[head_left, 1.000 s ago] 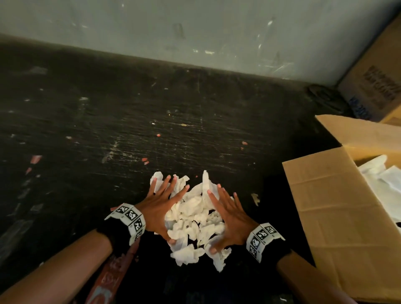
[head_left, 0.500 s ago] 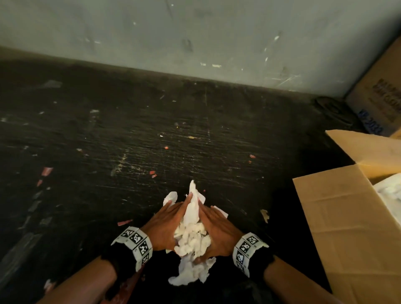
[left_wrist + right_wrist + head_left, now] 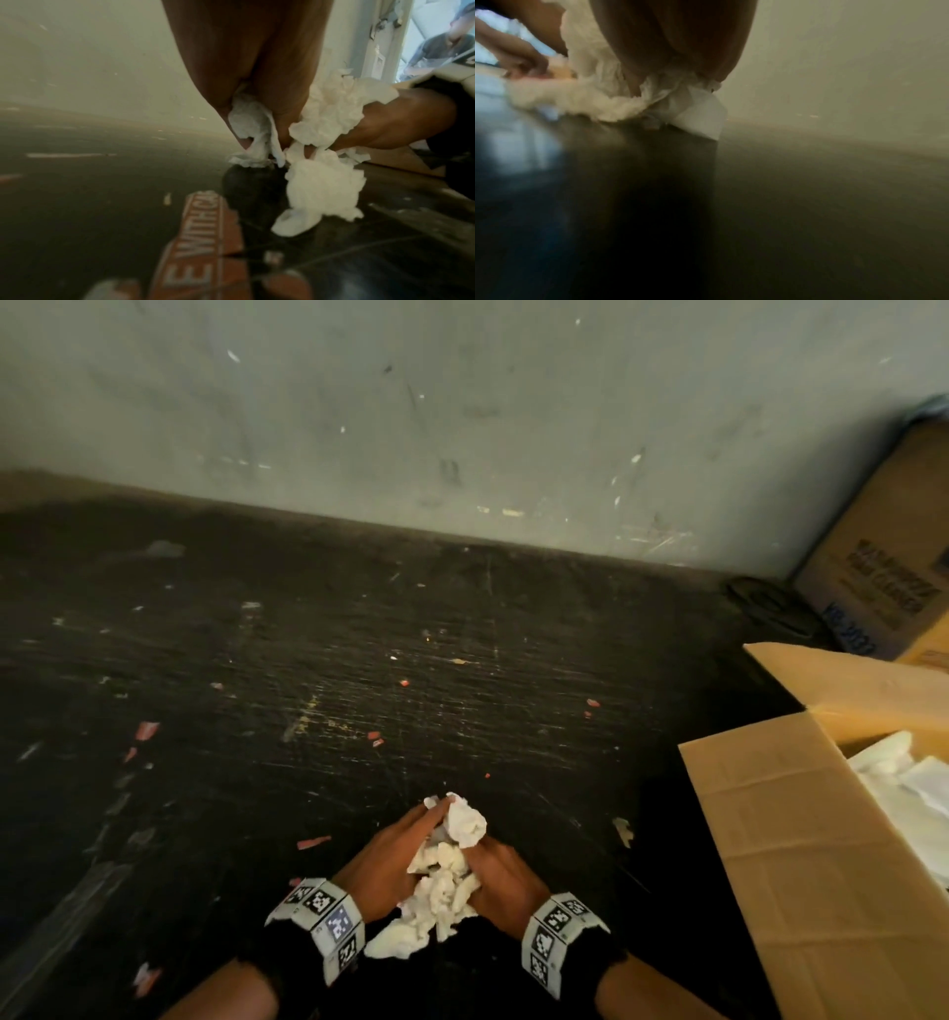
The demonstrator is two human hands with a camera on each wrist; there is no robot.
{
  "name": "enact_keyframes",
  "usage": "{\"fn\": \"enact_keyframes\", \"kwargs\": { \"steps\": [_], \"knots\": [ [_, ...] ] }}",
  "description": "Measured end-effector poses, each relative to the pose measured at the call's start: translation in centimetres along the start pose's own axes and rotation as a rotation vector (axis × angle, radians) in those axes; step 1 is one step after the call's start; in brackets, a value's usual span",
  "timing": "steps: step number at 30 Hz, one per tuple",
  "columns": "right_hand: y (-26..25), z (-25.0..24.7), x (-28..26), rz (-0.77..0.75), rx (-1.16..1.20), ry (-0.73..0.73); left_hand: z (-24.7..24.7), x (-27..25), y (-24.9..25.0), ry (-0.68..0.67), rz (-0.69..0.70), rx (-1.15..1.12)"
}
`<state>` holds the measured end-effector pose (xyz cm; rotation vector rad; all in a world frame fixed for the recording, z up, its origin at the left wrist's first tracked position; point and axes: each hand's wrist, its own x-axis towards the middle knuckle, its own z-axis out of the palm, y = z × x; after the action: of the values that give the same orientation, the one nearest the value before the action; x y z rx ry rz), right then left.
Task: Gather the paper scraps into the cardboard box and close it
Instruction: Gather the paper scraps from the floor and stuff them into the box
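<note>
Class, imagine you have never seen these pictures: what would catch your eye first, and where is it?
First, the white paper scraps bunched between the left hand and right hand, low in the middle of the dark floor. Next, the open cardboard box at the right, with white paper already inside. Small reddish bits lie scattered over the floor.

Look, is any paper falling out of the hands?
Yes. The left hand and right hand squeeze the paper scraps, but a clump sags below them. One scrap lies alone near the cardboard box.
</note>
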<state>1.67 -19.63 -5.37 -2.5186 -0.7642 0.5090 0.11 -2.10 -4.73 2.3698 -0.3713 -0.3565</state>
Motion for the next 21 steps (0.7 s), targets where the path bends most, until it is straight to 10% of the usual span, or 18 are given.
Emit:
{"fn": "enact_keyframes", "kwargs": {
  "steps": [9,21],
  "knots": [
    [-1.2,-4.6,-4.5,-0.012,0.035,0.217,-2.9,-2.1,2.6,0.192,0.102,0.036],
    [1.5,-21.1,-14.9,-0.279,-0.176,0.537,-7.0,0.9,20.0,0.351,0.473,0.217]
  ]
}}
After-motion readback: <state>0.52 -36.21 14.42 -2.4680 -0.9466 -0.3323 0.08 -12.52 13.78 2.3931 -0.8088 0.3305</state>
